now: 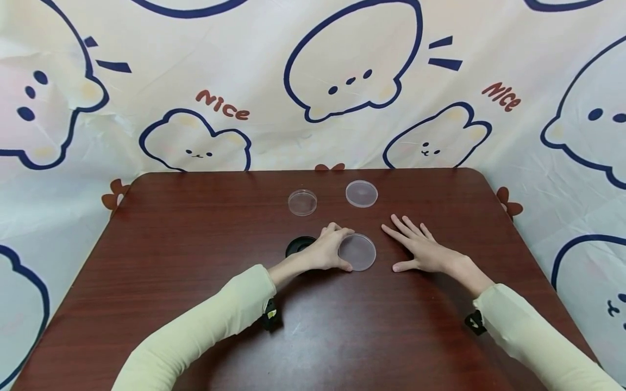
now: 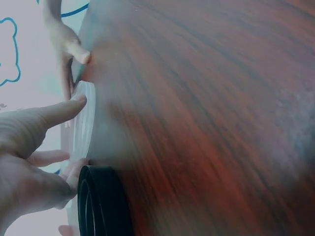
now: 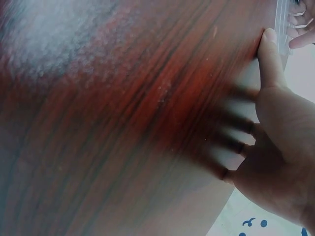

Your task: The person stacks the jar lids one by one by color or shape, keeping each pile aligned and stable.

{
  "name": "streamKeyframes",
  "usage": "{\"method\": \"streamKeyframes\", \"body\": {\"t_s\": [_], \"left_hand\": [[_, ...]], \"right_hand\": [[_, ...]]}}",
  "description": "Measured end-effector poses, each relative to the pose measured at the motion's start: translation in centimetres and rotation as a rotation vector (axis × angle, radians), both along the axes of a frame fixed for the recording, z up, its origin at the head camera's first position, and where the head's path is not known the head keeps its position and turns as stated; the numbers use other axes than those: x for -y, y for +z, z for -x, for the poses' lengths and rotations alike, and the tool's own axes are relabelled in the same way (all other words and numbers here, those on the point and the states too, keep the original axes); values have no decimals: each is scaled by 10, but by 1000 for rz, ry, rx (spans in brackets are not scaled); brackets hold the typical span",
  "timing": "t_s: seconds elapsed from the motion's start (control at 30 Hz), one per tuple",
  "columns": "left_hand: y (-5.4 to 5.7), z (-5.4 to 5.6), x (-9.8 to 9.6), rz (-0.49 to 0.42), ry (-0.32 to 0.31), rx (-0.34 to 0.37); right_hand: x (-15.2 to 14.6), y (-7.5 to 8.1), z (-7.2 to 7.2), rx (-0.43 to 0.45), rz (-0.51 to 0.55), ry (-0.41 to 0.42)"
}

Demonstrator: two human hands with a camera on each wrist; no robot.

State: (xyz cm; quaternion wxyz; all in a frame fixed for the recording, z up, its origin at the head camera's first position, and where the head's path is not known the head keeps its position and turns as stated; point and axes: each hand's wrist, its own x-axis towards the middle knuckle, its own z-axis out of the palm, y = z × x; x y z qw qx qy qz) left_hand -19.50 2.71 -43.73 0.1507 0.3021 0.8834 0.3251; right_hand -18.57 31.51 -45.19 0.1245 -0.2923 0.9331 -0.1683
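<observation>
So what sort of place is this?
Perhaps a makeshift indoor workspace: a cartoon-printed cloth hangs behind a brown table, where the left hand grips a translucent round dish.

An indoor spot, whether home or studio unclear: a wood-grain table (image 1: 161, 244) hemmed on three sides by creased, cartoon-printed cloth (image 1: 266, 60)
</observation>
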Motion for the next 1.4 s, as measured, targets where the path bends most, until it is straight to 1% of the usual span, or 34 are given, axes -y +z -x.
{"method": "streamKeyframes", "body": {"t_s": [0.13,0.23,0.37,0.4,0.53,0.67,0.83,0.93,1.03,1.17,1.3,1.4], "left_hand": [[1,7,2,-60,-4,-2],[1,14,6,-150,20,16],[2,29,9,-297,67,44],[2,33,10,-323,77,46],[4,49,6,-379,94,80],[5,65,1,-383,118,114],[2,85,-10,-383,161,105],[-1,97,-17,-346,206,94],[-3,106,-24,-268,243,84],[-5,115,-32,-189,273,66],[-8,121,-40,-149,288,51],[-10,123,-46,-117,298,51]], "right_hand": [[-1,0,-2,6,4,-3],[-1,1,-2,12,1,-6],[-1,0,0,10,-11,-2],[-1,0,1,10,-13,-1],[-3,-1,1,17,-4,-3],[-3,-2,2,17,-2,0],[-3,-4,2,13,13,4],[-3,-3,1,5,25,-2],[-3,-3,2,6,27,0],[-3,-8,3,4,42,11],[-4,-12,3,-5,50,9],[-5,-11,3,-10,46,7]]}}
